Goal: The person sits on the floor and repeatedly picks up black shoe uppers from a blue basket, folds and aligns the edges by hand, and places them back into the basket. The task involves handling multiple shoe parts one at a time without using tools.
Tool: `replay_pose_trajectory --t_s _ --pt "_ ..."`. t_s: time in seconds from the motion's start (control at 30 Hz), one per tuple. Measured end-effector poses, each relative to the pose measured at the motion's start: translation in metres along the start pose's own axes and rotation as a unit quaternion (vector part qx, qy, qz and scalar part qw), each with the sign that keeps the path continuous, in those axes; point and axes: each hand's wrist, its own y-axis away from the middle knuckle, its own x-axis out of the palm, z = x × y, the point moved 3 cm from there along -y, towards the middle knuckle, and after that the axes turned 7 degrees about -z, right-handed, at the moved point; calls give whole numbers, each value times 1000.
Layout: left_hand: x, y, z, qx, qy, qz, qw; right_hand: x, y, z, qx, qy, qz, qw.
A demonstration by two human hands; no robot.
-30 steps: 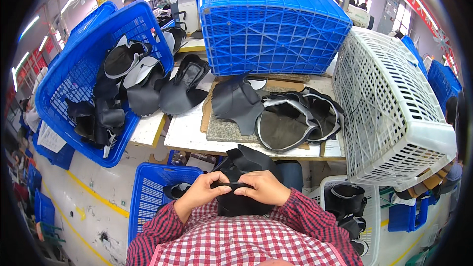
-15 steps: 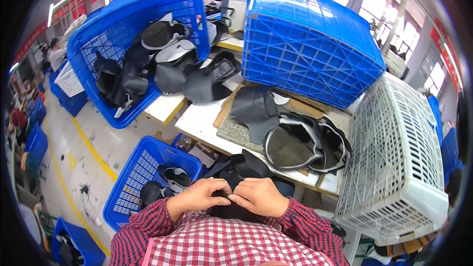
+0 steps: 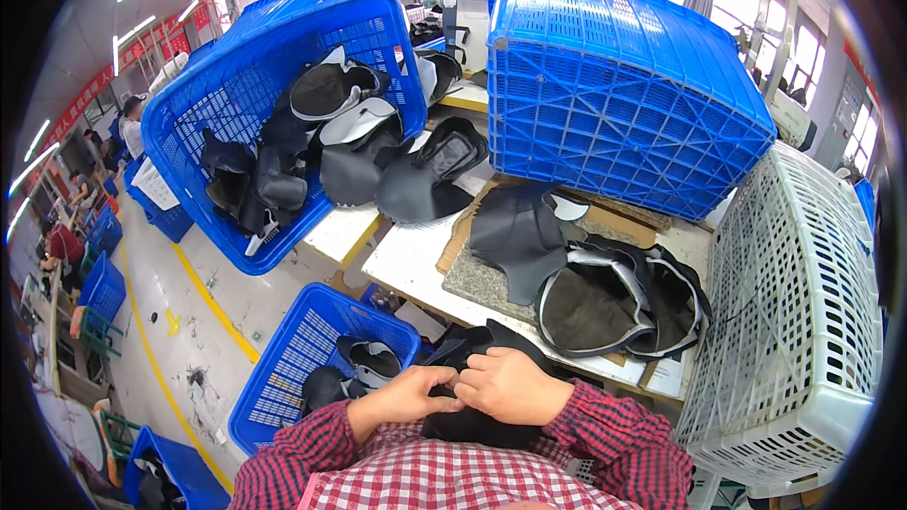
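Note:
Both hands meet close to my chest over a black shoe upper piece [image 3: 472,359]. My left hand [image 3: 408,397] and my right hand [image 3: 510,385] each pinch the piece, fingers closed on its near edge. The sleeves are red-and-white checked. Just beyond the hands, on the white worktable [image 3: 406,260], lies a stack of black shoe uppers with white rims [image 3: 619,297] on a grey pad. The lower part of the held piece is hidden behind my hands.
A tilted blue crate [image 3: 208,123] full of black uppers leans at the left. An overturned blue crate [image 3: 624,85] stands behind the table, a white crate [image 3: 803,321] at the right. A blue basket [image 3: 293,359] with a few pieces sits on the floor at my left.
The view has swung left and down, so the floor basket and aisle show more. My hands have stayed together on the black piece, fingers shifting slightly along its edge.

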Motion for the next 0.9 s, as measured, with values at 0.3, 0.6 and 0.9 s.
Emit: replay_pose_trajectory --t_s 0.3,0.6,0.9 --pt "-10 -2 18 -38 98 -69 992 23 16 -15 250 -154 7 956" --pt "-18 7 49 -25 96 -68 993 123 56 17 543 -416 -157 712" --pt "-18 1 84 9 122 -198 973 111 31 17 536 -141 -86 828"
